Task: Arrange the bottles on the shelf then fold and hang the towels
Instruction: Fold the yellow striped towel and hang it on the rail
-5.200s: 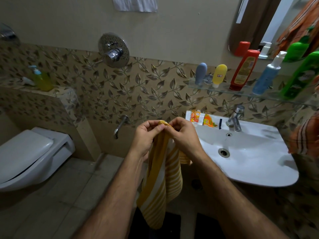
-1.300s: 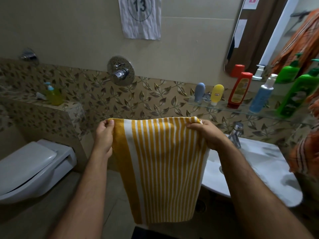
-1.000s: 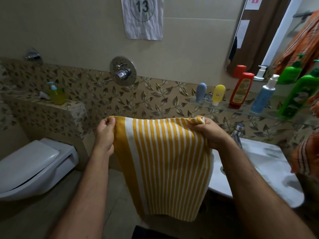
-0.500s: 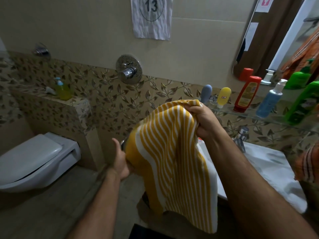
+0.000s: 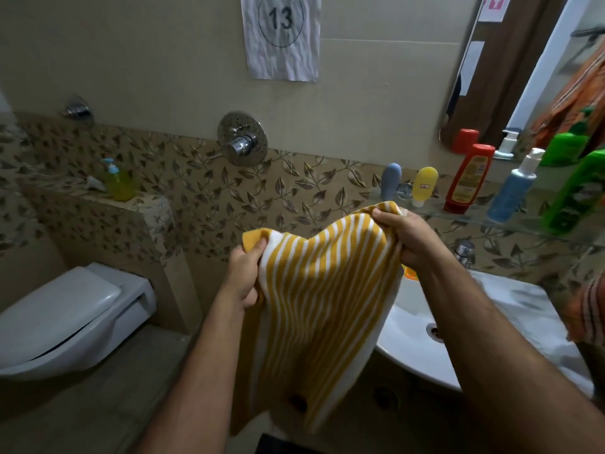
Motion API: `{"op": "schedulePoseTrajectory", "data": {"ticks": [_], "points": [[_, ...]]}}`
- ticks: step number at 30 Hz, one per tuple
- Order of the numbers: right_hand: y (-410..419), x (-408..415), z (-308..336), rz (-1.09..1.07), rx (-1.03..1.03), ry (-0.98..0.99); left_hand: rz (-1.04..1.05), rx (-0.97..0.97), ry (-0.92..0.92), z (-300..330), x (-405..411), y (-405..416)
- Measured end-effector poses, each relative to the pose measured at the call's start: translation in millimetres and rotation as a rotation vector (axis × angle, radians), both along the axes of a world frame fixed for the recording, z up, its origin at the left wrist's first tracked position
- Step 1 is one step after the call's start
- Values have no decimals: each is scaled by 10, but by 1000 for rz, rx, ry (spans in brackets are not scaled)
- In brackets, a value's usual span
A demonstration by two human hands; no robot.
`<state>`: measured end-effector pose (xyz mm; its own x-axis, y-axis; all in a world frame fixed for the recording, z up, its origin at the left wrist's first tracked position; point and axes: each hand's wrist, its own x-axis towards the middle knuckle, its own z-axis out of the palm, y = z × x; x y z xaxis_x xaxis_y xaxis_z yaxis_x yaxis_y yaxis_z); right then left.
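A yellow-and-white striped towel (image 5: 314,309) hangs folded between both hands in front of me. My left hand (image 5: 244,273) pinches its left top corner, lower down. Its right top corner is gripped higher by my right hand (image 5: 406,237). On the glass shelf (image 5: 510,224) at the right stand a blue-grey tube (image 5: 391,180), a yellow tube (image 5: 424,185), a red bottle (image 5: 469,178), a blue pump bottle (image 5: 514,188) and a green bottle (image 5: 579,191).
A white sink (image 5: 425,342) with a tap (image 5: 463,252) sits under the shelf. An orange striped towel (image 5: 587,309) hangs at the right edge. A white toilet (image 5: 65,319) is at the left, a soap dispenser (image 5: 114,180) on the ledge above it. A mirror (image 5: 537,70) hangs over the shelf.
The towel was held spread flat by both top corners. My left hand dropped, came back up with the towel's left edge, and now holds a corner near the right hand's level.
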<state>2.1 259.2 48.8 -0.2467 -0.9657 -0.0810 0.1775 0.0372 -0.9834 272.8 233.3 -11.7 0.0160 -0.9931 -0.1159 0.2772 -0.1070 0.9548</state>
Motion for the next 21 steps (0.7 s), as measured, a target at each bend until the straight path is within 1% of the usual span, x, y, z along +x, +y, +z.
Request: {"op": "schedulePoseTrajectory", "data": {"ticks": [2,5,8,10,11,13,15,17,19,21], "points": [[15,-95,12,75,59,20,18,-16,1,198,-11,23],[43,-211,110,200,76,51,8,-39,43,448,33,56],[32,-295,369,233,-15,29,-9,-49,136,697,115,54],[11,-347,487,249,-128,-66,-44,-56,191,866,133,32],[9,-370,448,261,-150,-118,-60,-52,218,934,127,15],[38,-378,88,285,-104,-189,-54,-33,248,1025,105,-9],[119,-297,-494,354,-3,-275,-2,11,246,1022,84,-44],[206,-140,-947,404,95,-372,68,78,221,935,88,-52],[205,-11,-1062,358,150,-385,107,131,201,827,92,-59],[133,34,-943,274,162,-324,127,159,186,747,95,-52]]}}
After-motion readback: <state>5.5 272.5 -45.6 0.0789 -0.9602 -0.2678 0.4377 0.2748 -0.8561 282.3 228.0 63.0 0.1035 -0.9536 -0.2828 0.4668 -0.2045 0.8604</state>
